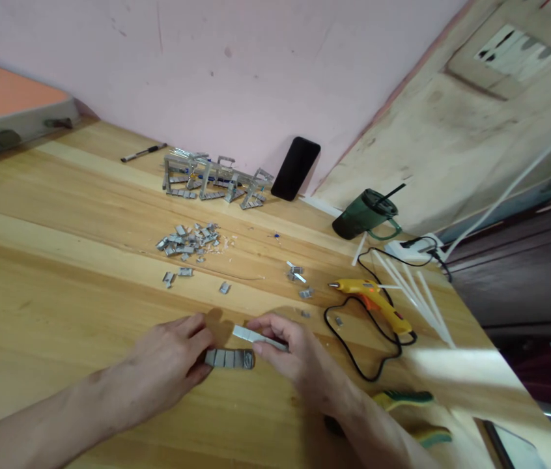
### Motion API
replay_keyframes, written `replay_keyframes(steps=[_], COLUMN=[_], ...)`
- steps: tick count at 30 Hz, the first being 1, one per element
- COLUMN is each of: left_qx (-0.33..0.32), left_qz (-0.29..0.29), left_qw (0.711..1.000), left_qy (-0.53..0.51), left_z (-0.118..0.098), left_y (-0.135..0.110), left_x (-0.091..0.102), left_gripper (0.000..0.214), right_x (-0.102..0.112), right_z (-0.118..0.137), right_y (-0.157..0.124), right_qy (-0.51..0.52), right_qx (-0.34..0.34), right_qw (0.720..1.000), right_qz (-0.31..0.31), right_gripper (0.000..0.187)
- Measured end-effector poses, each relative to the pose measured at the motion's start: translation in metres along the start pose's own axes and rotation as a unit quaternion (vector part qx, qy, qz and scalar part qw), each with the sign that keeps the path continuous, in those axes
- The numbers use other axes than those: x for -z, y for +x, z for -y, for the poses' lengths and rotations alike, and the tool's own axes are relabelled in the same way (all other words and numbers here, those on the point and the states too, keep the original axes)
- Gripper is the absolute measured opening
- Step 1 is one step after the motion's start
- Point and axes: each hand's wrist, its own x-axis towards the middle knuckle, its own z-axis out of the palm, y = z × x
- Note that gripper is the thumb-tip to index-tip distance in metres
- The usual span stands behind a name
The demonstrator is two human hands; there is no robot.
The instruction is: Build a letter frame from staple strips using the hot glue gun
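My left hand [172,365] pinches one end of a grey strip of staples [230,358] that lies on the wooden table [60,260]. My right hand [295,355] holds a second, lighter staple strip [256,336] just above and beside the first one, fingers closed round it. The two strips are close together, nearly touching. A heap of broken staple pieces [188,240] lies farther back, and behind it stands a small structure built of staple strips [217,179].
A yellow hot glue gun [373,299] with a black cord lies to the right, beside white glue sticks [422,293]. A dark green cup [366,212], a black phone [296,168] leaning on the pink wall, a pen [142,153] and scissors with green handles [402,398] are nearby.
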Motion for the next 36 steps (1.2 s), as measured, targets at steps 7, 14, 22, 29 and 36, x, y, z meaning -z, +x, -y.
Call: replay_keyframes(steps=[7,14,22,29,36], left_qx=[-0.022,-0.08,-0.151,-0.158,-0.18], left_qz=[-0.019,-0.111,-0.227,-0.246,-0.272], left_qw=[1.0,0.991,0.962,0.956,0.945], left_qy=[-0.002,-0.013,-0.012,-0.014,0.018], left_z=[-0.003,0.004,0.011,0.013,0.014], left_y=[0.002,0.003,0.005,0.003,0.005], left_x=[-0.003,-0.019,-0.032,-0.035,-0.033], left_gripper=[0.017,0.012,0.015,0.012,0.012], right_x=[-0.003,0.009,0.009,0.063,0.049], right_z=[-0.009,0.007,0.006,0.002,-0.014], right_y=[0.028,0.039,0.039,0.018,-0.002], right_qy=[0.041,-0.106,-0.301,-0.258,-0.328], right_qx=[0.042,0.055,0.132,0.076,-0.025], right_qw=[0.998,0.991,0.943,0.946,0.935], right_qz=[-0.038,-0.054,-0.059,-0.183,-0.135], right_gripper=[0.025,0.02,0.017,0.011,0.015])
